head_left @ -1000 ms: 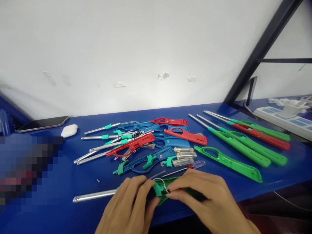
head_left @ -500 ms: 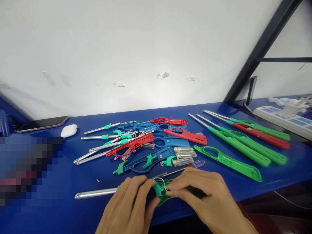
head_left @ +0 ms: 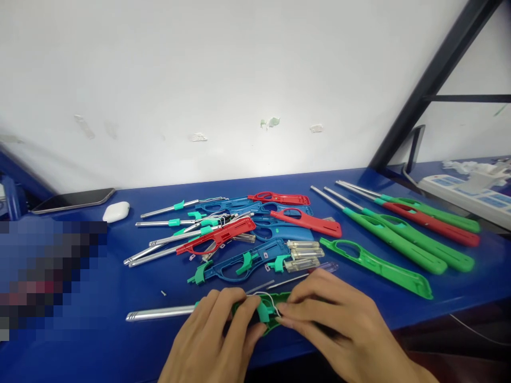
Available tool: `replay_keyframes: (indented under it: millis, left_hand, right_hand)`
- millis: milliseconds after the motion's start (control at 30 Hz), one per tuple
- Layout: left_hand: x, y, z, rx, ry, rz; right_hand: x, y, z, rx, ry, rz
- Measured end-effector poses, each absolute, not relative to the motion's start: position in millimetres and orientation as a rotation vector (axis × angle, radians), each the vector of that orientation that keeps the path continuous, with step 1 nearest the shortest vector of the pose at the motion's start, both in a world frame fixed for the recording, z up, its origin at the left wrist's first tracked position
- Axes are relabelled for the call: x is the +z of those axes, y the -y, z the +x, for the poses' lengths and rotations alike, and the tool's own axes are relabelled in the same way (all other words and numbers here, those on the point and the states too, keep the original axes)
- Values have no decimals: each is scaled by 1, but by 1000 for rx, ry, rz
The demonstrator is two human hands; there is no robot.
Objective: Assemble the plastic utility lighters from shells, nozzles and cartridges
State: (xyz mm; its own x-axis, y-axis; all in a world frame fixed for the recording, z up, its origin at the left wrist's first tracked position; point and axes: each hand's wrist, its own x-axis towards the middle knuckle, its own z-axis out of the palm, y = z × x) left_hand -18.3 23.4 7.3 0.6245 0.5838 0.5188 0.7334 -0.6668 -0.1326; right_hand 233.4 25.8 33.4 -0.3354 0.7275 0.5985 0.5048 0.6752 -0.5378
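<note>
At the table's front edge, my left hand [head_left: 213,335] is closed around a gas lighter in an open green handle half [head_left: 284,299]. Its metal tube [head_left: 159,313] sticks out to the left. A teal trigger [head_left: 264,310] shows between my left fingers and my right hand [head_left: 339,319]. A thin white wire [head_left: 271,298] loops over the trigger and runs to my right thumb and fingertips, which are pinched on it. Both hands hide much of the handle. Just behind lies a screwdriver [head_left: 288,281], its purple handle partly covered by my right hand.
Behind are blue handle halves [head_left: 235,269], red halves [head_left: 223,238], metal tubes [head_left: 167,253] and clear fuel tanks [head_left: 305,254]. Closed green lighters [head_left: 399,244] and a loose green half [head_left: 383,270] lie right. A phone [head_left: 74,200], white case [head_left: 116,212] and small screw [head_left: 163,293] are left.
The view has shifted slightly. My right fingertips remain pinched at the white wire, with the hand turned a little. My left hand keeps its hold on the lighter.
</note>
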Motion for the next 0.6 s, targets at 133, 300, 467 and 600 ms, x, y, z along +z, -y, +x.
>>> replay_keyframes:
  millis: [133,300,467,600]
  left_hand:
    - [7,-25,-20,-588,1035,-2601]
    - [6,-24,-22,-577,1027,-2603]
    - [4,-23,-20,-610,1035,-2537]
    - [1,-22,-21,-600,1031,-2524]
  right_hand:
    - [30,-22,237,224,2072,-880]
    - [28,-23,240,249,2095,-882]
    - [26,-25,240,281,2067,-877]
    - [22,-25,238,260,2055,-902]
